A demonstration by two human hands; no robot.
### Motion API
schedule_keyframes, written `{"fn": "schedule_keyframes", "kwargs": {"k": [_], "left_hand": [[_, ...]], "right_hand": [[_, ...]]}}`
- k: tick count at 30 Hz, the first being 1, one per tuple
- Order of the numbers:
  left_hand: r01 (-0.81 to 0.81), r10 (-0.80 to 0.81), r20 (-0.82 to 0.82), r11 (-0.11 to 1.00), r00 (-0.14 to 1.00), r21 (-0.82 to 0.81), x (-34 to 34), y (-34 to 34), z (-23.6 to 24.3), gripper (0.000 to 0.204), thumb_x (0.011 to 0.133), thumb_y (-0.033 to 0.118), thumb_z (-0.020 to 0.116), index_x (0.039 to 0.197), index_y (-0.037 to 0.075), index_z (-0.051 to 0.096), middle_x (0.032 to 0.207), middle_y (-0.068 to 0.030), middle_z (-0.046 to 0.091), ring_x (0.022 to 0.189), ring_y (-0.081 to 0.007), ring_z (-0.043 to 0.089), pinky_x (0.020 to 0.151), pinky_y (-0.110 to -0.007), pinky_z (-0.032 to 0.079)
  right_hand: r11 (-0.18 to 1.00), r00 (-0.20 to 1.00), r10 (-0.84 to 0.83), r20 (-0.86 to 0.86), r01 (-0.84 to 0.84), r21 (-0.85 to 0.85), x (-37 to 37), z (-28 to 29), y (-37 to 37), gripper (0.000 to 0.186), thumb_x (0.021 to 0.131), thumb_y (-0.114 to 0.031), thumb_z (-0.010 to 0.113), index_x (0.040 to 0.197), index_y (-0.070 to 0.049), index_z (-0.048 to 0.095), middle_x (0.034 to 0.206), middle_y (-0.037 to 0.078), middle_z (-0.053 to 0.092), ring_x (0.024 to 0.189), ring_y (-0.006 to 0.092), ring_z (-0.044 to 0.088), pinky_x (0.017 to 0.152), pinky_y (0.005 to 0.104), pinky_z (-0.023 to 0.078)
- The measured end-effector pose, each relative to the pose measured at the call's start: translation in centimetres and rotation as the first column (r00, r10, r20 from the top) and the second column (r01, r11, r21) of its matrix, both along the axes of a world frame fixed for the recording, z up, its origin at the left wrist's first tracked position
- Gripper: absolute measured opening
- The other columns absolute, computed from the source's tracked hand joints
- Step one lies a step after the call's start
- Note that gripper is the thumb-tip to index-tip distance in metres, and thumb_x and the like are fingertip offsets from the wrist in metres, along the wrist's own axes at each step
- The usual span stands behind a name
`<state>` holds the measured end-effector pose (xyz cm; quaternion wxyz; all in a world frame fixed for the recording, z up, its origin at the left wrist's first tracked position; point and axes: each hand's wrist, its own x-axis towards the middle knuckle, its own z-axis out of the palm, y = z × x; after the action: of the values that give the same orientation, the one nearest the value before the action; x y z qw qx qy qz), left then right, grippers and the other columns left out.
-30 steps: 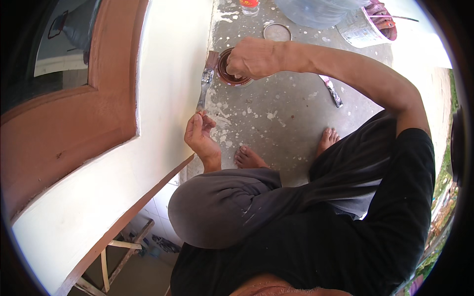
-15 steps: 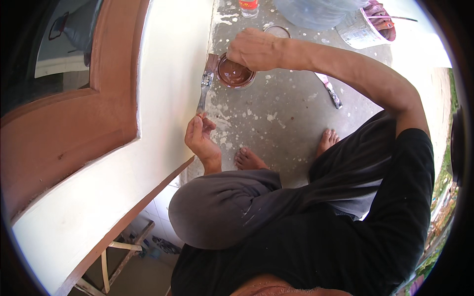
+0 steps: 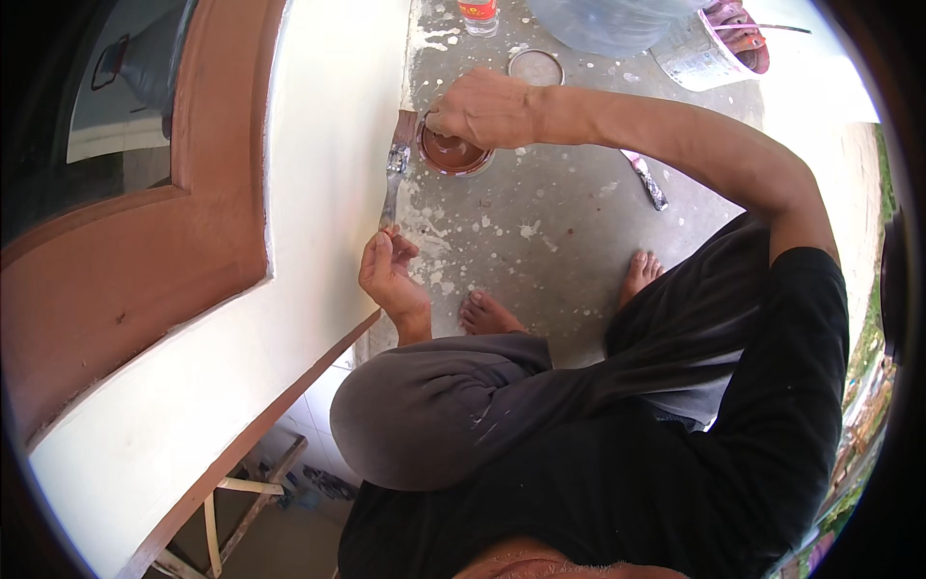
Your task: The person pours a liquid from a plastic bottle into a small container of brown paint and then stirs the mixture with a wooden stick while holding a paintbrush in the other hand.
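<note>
My left hand (image 3: 394, 275) pinches the thin handle end of a paintbrush (image 3: 394, 179). The brush points away from me along the foot of the white wall, its brown-stained bristles beside the left rim of a paint can. That round can (image 3: 451, 157) stands on the floor with brown paint inside. Over its far rim is my right hand (image 3: 485, 109), with the fingers curled closed. Whatever those fingers hold, if anything, is hidden from view. The can's round lid (image 3: 536, 67) lies on the floor just beyond my right wrist.
A paint-smeared hand tool (image 3: 648, 183) lies on the speckled concrete floor (image 3: 550, 212). Farther off are a bottle with a red label (image 3: 478, 14), a large clear jug (image 3: 617, 24) and a white bucket (image 3: 690, 63) with rags. A brown-framed window (image 3: 217, 222) is at left.
My right hand has shifted slightly toward the wall and nearer me over the can. My left hand keeps its pinch on the paintbrush. The view has shifted a little.
</note>
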<state>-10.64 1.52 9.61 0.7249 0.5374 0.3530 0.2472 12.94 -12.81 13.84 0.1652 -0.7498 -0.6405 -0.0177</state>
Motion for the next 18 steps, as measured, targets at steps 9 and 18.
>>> {"fn": "schedule_keyframes", "kwargs": {"k": [9, 18], "left_hand": [[0.003, -0.003, 0.015, 1.000, 1.000, 0.001, 0.1, -0.1, 0.1, 0.017, 0.092, 0.017, 0.056, 0.096, 0.003, 0.064, 0.088, -0.0052, 0.066, 0.069, -0.0107, 0.058, 0.063, -0.026, 0.046], [0.015, -0.015, 0.015, 1.000, 1.000, 0.002, -0.1, -0.1, 0.1, 0.017, 0.092, 0.018, 0.057, 0.096, 0.003, 0.065, 0.089, -0.0049, 0.066, 0.071, -0.0106, 0.058, 0.063, -0.026, 0.045]], "right_hand": [[1.000, 0.991, 0.001, 0.132, -0.002, 0.007, 1.0, 0.7, -0.8, 0.008, 0.075, -0.008, 0.059, 0.071, -0.001, 0.060, 0.071, 0.014, 0.063, 0.073, 0.0330, 0.064, 0.058, 0.0415, 0.049], [0.982, 0.995, 0.062, 0.077, -0.047, -0.185, 0.6, 2.2, -0.9, 0.006, 0.075, -0.006, 0.058, 0.078, -0.002, 0.062, 0.079, 0.012, 0.065, 0.075, 0.0322, 0.065, 0.060, 0.0425, 0.051]]}}
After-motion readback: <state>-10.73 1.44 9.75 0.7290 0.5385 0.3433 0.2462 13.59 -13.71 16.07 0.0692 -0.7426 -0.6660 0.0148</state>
